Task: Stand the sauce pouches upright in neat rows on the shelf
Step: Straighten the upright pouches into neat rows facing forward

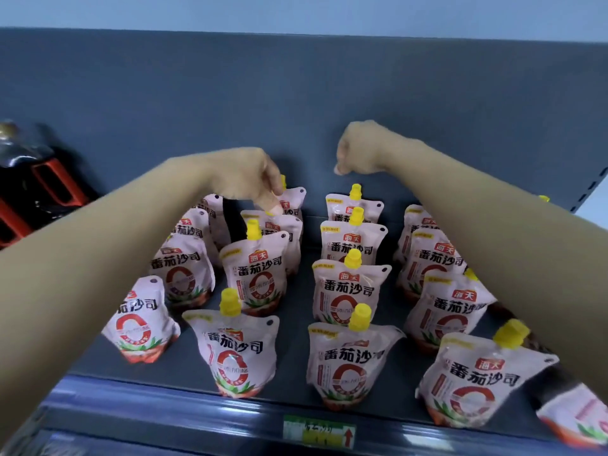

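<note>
Left forearm (98, 258) hangs just over soft white yellow-capped sauce pouches (184, 268) and may topple them while left hand (243, 179) pinches a rear pouch (292, 202); right hand (357, 149) fisted, empty.

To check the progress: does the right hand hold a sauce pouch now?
No, the right hand is curled in the air above the rear pouch, with nothing in it.

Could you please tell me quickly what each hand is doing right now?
Left hand: pinching the rear pouch by its top.
Right hand: closed fist, holding nothing.
</note>
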